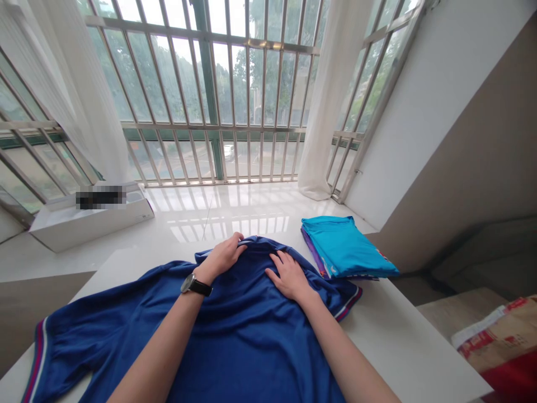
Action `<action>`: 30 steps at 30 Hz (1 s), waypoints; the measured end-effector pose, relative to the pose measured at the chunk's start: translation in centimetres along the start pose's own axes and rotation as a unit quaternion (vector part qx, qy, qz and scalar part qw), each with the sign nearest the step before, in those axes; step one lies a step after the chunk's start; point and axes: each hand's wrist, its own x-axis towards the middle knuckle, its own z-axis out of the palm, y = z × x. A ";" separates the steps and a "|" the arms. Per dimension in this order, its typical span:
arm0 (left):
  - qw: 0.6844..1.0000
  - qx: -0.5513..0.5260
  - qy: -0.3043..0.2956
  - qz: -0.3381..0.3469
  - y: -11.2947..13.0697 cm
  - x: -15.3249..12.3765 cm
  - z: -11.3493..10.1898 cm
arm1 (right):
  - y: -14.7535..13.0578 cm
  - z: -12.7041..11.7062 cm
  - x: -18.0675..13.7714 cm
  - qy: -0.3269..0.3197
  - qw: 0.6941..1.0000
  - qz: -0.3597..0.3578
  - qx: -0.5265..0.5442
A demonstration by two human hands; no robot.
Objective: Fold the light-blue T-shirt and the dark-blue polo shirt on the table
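Note:
A dark blue shirt (235,330) with striped sleeve cuffs lies spread across the white table (403,347). My left hand (224,254), a black watch on its wrist, rests near the collar with the fingers curled over the fabric's edge. My right hand (289,275) lies flat on the shirt just to the right of it, fingers spread. Both hands are close together at the shirt's far end.
A folded stack of clothes (346,246), turquoise on top, sits at the table's far right. A long white box (90,215) lies on the glossy sill to the left. Barred windows and white curtains stand behind. A red and tan package (503,341) is at the lower right.

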 end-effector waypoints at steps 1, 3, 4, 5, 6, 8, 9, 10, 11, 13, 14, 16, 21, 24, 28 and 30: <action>1.000 0.001 -0.004 0.003 0.0 -0.1 0.0 | 0.0 0.0 0.0 0.000 1.000 0.000 0.000; 1.000 0.004 -0.020 0.011 -0.2 -0.3 0.2 | 0.0 0.1 0.1 0.000 1.000 0.000 0.001; 0.999 0.005 -0.033 0.016 -0.4 -0.3 0.2 | 0.0 0.1 0.1 0.000 1.000 0.000 0.001; 0.999 0.004 -0.047 0.023 -0.5 -0.4 0.2 | 0.1 0.1 0.1 0.000 1.000 0.000 0.001; 0.998 0.003 -0.059 0.027 -0.7 -0.4 0.0 | 0.1 0.2 0.1 0.001 1.000 0.000 0.000; 0.997 0.006 -0.074 0.024 -0.8 -0.3 -0.3 | 0.2 0.3 0.2 0.004 1.000 -0.001 -0.002; 0.997 0.013 -0.074 0.014 -0.8 -0.3 -0.6 | 0.2 0.3 0.2 0.005 1.000 -0.001 -0.003; 0.997 0.024 -0.069 0.001 -0.7 -0.2 -0.8 | 0.2 0.3 0.2 0.005 1.000 -0.001 -0.003; 0.997 0.035 -0.062 -0.012 -0.6 -0.1 -0.9 | 0.2 0.3 0.2 0.004 1.000 -0.001 -0.002; 0.998 0.042 -0.049 -0.019 -0.4 0.0 -0.9 | 0.2 0.3 0.2 0.002 1.000 0.000 -0.001; 0.998 0.034 -0.046 -0.011 -0.4 0.0 -0.8 | 0.2 0.2 0.1 0.001 1.000 0.000 0.000; 0.999 0.006 -0.048 0.013 -0.7 -0.1 -0.6 | 0.2 0.2 0.2 0.001 1.000 0.001 0.001; 0.999 -0.006 -0.037 0.015 -2.0 -0.8 -1.6 | 0.3 0.3 0.2 0.007 1.000 0.001 0.003; 0.999 0.034 -0.035 -0.021 -2.0 -1.1 -2.6 | 0.3 0.3 0.2 0.008 1.000 -0.003 0.006; 0.994 0.075 -0.059 -0.055 -1.5 -1.1 -2.8 | 0.3 0.3 0.2 0.006 1.000 0.000 0.008; 0.994 0.076 -0.055 -0.054 -1.5 -1.0 -2.6 | 0.4 0.3 0.2 0.006 1.000 0.001 0.008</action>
